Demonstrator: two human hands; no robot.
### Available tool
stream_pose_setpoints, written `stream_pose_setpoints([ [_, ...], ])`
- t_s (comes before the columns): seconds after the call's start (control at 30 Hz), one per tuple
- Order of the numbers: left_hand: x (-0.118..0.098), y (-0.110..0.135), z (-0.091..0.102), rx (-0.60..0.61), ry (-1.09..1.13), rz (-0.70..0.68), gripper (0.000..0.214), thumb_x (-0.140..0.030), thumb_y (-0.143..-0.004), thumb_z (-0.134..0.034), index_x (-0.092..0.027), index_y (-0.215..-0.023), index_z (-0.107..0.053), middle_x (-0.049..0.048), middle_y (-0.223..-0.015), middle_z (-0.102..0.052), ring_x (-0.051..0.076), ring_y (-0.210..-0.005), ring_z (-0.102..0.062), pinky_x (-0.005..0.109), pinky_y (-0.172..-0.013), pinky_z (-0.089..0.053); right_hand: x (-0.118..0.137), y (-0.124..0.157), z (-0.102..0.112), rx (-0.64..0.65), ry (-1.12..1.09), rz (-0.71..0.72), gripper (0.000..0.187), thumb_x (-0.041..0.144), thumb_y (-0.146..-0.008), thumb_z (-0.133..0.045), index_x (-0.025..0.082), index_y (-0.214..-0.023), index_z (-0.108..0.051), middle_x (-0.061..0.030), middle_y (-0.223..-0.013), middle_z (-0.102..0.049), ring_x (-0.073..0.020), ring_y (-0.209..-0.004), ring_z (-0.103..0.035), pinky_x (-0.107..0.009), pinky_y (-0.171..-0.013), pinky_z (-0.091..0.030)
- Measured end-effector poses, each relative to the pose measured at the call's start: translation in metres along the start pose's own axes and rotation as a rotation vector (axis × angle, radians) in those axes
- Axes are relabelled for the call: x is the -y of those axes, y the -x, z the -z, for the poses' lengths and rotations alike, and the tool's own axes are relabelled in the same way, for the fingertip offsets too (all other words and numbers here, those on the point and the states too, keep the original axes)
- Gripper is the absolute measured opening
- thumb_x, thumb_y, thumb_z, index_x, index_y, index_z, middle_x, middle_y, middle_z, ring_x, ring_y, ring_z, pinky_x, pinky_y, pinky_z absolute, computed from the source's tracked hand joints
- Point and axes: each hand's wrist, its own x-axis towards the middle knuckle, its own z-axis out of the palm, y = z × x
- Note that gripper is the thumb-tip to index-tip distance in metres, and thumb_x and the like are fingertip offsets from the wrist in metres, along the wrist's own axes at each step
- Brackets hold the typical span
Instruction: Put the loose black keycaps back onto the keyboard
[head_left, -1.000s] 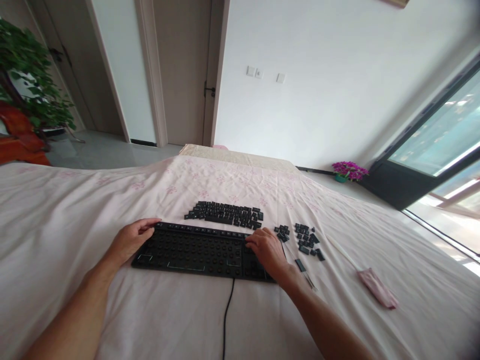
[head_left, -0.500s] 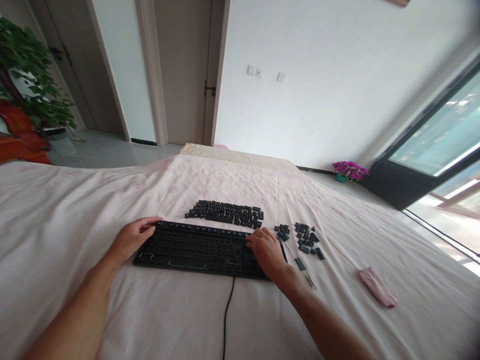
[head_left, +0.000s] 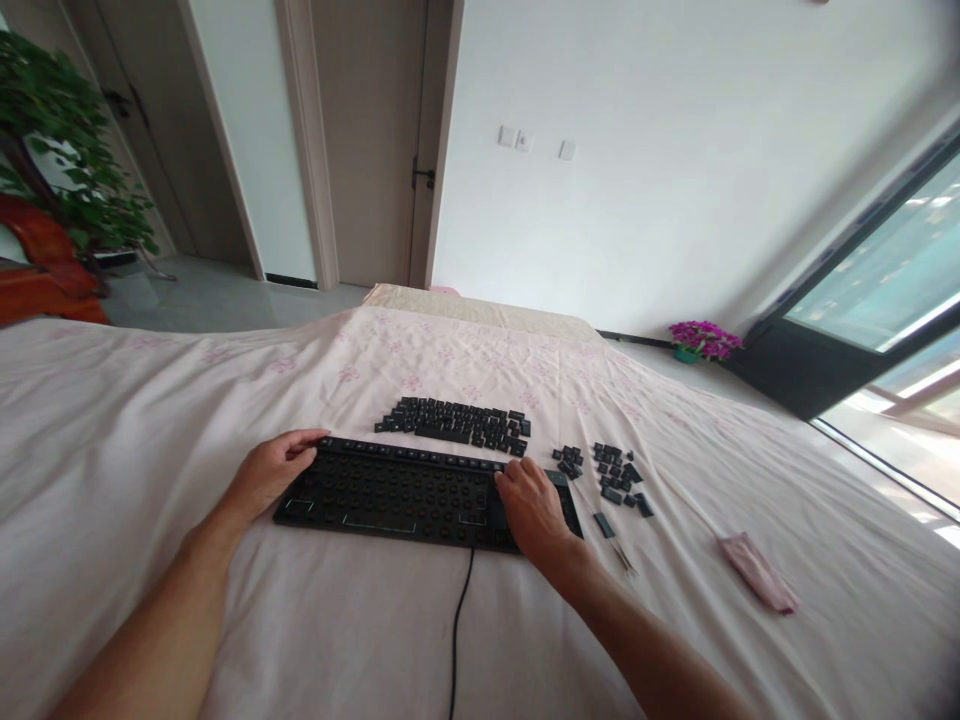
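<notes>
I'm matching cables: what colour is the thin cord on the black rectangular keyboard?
The thin cord is black, showing best in the head view.

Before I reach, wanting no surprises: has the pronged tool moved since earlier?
No: the pronged tool keeps its place relative to the loose keys nearby.

One left hand point(head_left: 276, 470), one right hand point(head_left: 534, 505), one keyboard point(head_left: 397, 495), one cable point(head_left: 460, 620), one wire-ended tool point(head_left: 604, 525) and one pink pouch point(head_left: 759, 572) are here. Loose keycaps point(head_left: 442, 434) make three groups, too small and crowded to count singly. There are also one sheet point(head_left: 337, 620), three wall plates point(head_left: 568, 150), two brown doors point(head_left: 367, 140), one glass door point(head_left: 795, 365), one leafy plant point(head_left: 97, 200) and one flower pot point(head_left: 686, 355).
</notes>
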Motion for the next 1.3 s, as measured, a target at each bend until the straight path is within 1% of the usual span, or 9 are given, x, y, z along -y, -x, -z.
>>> stream_pose_setpoints([
  [0.2, 0.005, -0.002, 0.0, 0.005, 0.003, -0.006, 0.05, -0.042, -0.077, -0.054, -0.018, -0.12, -0.063, 0.0062, -0.102, -0.072, 0.022, -0.091, -0.067, 0.03, -0.083, -0.051, 0.01, 0.008, -0.001, 0.013, 0.066, 0.073, 0.021, 0.011, -0.081, -0.052, 0.01, -0.098, -0.065, -0.0147, -0.096, -0.059, -0.0258, -0.093, -0.046, -0.036, -0.079, -0.038],
  [0.33, 0.003, -0.001, 0.0, 0.0, -0.009, 0.004, 0.048, -0.041, -0.077, -0.054, -0.02, -0.119, -0.063, 0.0047, -0.1, -0.072, 0.02, -0.089, -0.068, 0.028, -0.08, -0.052, -0.002, 0.01, 0.001, 0.014, -0.042, 0.076, 0.027, 0.012, -0.08, -0.053, 0.015, -0.103, -0.065, -0.0105, -0.096, -0.06, -0.0231, -0.095, -0.047, -0.033, -0.081, -0.037],
  [0.43, 0.0, 0.0, 0.0, 0.011, -0.001, 0.011, 0.049, -0.042, -0.079, -0.053, -0.019, -0.121, -0.062, 0.0051, -0.101, -0.072, 0.021, -0.089, -0.067, 0.028, -0.079, -0.052, -0.031, 0.007, 0.001, -0.037, -0.187, 0.003, 0.031, 0.014, -0.087, -0.044, 0.025, -0.103, -0.068, -0.0042, -0.095, -0.062, -0.0176, -0.093, -0.05, -0.028, -0.082, -0.037],
  [0.53, -0.003, 0.001, 0.0, 0.021, 0.011, 0.026, 0.049, -0.042, -0.079, -0.053, -0.018, -0.121, -0.061, 0.006, -0.104, -0.071, 0.021, -0.092, -0.067, 0.029, -0.081, -0.051, -0.077, -0.001, -0.006, -0.109, -0.251, -0.24, 0.034, 0.02, -0.092, -0.04, 0.028, -0.109, -0.068, -0.003, -0.102, -0.064, -0.016, -0.095, -0.052, -0.026, -0.081, -0.038],
  [0.67, -0.005, 0.001, 0.0, 0.027, 0.029, 0.044, 0.05, -0.043, -0.078, -0.054, -0.018, -0.121, -0.061, 0.0064, -0.105, -0.071, 0.023, -0.094, -0.067, 0.03, -0.08, -0.053, -0.136, -0.012, -0.021, -0.037, -0.197, -0.492, 0.029, 0.024, -0.087, -0.048, 0.03, -0.102, -0.072, -0.0032, -0.106, -0.065, -0.021, -0.101, -0.052, -0.028, -0.075, -0.039],
  [0.77, -0.006, 0.001, 0.0, 0.021, 0.044, 0.037, 0.05, -0.043, -0.077, -0.055, -0.018, -0.12, -0.062, 0.0062, -0.101, -0.072, 0.023, -0.091, -0.067, 0.031, -0.08, -0.053, -0.158, -0.016, -0.029, 0.036, -0.174, -0.495, 0.026, 0.023, -0.083, -0.053, 0.031, -0.094, -0.075, -0.0035, -0.104, -0.066, -0.0227, -0.102, -0.052, -0.03, -0.075, -0.039],
  [0.97, -0.001, 0.0, 0.001, 0.028, 0.052, 0.032, 0.051, -0.044, -0.076, -0.056, -0.018, -0.12, -0.062, 0.0057, -0.099, -0.072, 0.022, -0.088, -0.068, 0.03, -0.079, -0.053, -0.164, -0.025, -0.035, 0.104, -0.114, -0.464, 0.026, 0.02, -0.082, -0.054, 0.03, -0.092, -0.075, -0.0059, -0.105, -0.065, -0.0229, -0.103, -0.051, -0.031, -0.076, -0.038],
  [1.13, 0.007, -0.002, 0.0, 0.039, 0.047, 0.028, 0.052, -0.045, -0.077, -0.057, -0.02, -0.123, -0.06, 0.0047, -0.099, -0.072, 0.021, -0.088, -0.068, 0.028, -0.078, -0.053, -0.166, -0.038, -0.037, 0.136, -0.07, -0.436, 0.018, 0.027, -0.08, -0.059, 0.027, -0.085, -0.076, -0.007, -0.097, -0.066, -0.022, -0.1, -0.051, -0.03, -0.076, -0.036],
  [1.3, 0.005, -0.001, 0.0, 0.045, 0.062, 0.04, 0.053, -0.045, -0.078, -0.056, -0.018, -0.122, -0.06, 0.0064, -0.101, -0.072, 0.022, -0.09, -0.067, 0.029, -0.08, -0.053, -0.166, -0.044, -0.035, 0.153, -0.037, -0.346, 0.014, 0.028, -0.077, -0.063, 0.024, -0.082, -0.076, -0.0074, -0.094, -0.068, -0.0215, -0.097, -0.051, -0.029, -0.078, -0.035],
])
